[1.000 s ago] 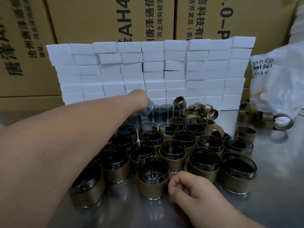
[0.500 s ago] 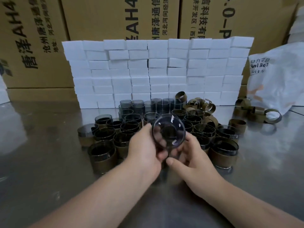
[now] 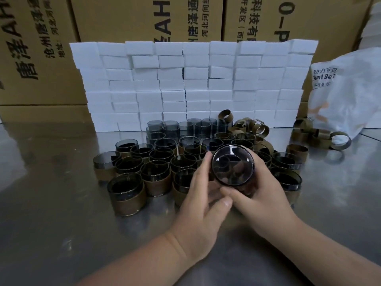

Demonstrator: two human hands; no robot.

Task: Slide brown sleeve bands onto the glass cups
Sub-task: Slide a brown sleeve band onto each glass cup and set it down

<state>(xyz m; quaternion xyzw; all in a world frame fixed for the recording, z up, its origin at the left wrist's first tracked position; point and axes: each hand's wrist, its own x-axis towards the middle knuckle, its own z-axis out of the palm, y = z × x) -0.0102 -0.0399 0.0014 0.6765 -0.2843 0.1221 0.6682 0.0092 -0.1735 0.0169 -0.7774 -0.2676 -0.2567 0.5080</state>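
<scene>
Seen from the head camera, both hands are meeting over the middle of the desk (image 3: pixel 51 203), holding one glass cup (image 3: pixel 233 165) between them. The cup is lying on its side in the air, one round end turned toward the person, just above the front rows of cups. The left hand (image 3: pixel 203 199) is gripping it from the left: its fingers (image 3: pixel 206 162) are reaching up along the rim and the thumb is crossing underneath. The right hand (image 3: pixel 261 195) is cupping it from the right, fingers curling round the far side and the thumb pressing against the lower edge, touching the left thumb. Something brownish is showing through the glass, but I cannot tell whether it is a band.

Directly behind and beneath the hands, banded cups (image 3: pixel 127 195) are crowding the desk rim to rim, each wearing a brown sleeve around its lower half. Behind them, bare cups (image 3: pixel 169 126) are standing in a short row. To their right, a heap of loose brown bands (image 3: pixel 251 126) is lying tangled, and a second clump of bands (image 3: pixel 321 135) is sitting farther right, near a white bag (image 3: pixel 350 89). A wall of white foam blocks (image 3: pixel 191 83) is rising behind the cups, with cardboard boxes (image 3: pixel 123 17) printed in dark lettering stacked behind that.
</scene>
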